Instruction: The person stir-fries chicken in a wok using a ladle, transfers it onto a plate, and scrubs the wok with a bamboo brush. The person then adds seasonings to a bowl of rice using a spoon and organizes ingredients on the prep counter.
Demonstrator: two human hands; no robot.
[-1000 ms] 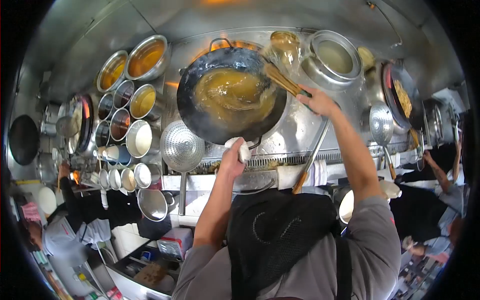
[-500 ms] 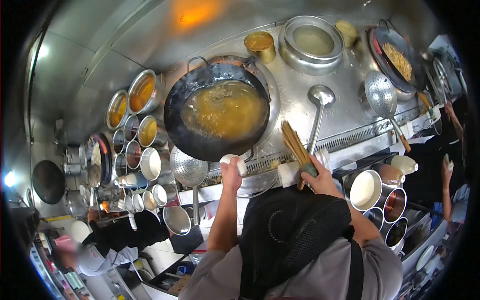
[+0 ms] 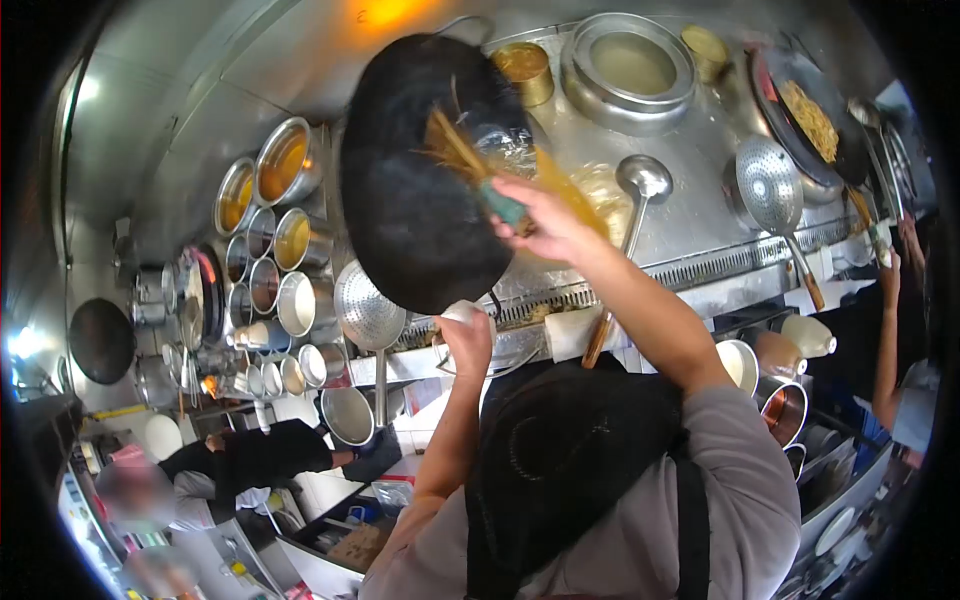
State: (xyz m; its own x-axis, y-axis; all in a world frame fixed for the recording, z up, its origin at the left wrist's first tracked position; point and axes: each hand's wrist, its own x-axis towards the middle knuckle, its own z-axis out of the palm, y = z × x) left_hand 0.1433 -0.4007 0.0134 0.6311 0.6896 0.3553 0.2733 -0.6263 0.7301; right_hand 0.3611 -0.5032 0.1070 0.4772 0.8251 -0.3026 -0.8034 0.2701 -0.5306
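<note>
The large black wok point(image 3: 400, 200) is tilted to the right, and yellowish liquid point(image 3: 580, 195) pours over its right side onto the metal stove top. My left hand point(image 3: 468, 340) is closed on the wok's near rim through a white cloth point(image 3: 470, 314). In my right hand point(image 3: 545, 218) is a bamboo brush point(image 3: 458, 148) with a green-wrapped handle, its bristles over the wok's inside. A ladle point(image 3: 645, 180) rests on the stove top right of the wok. The perforated skimmer point(image 3: 370, 300) lies at the wok's lower left.
Metal containers point(image 3: 290, 160) of sauces and powders stand at the left. A large pot point(image 3: 630, 70) and a tin point(image 3: 525, 72) are at the back. Another skimmer point(image 3: 768, 185) lies near a wok of food point(image 3: 808, 120) at the right. Other people work at both sides.
The wok has tipped from level to steeply tilted, and its liquid spills out rightward. My right hand has moved the brush from the stove's front edge up and left, over the wok.
</note>
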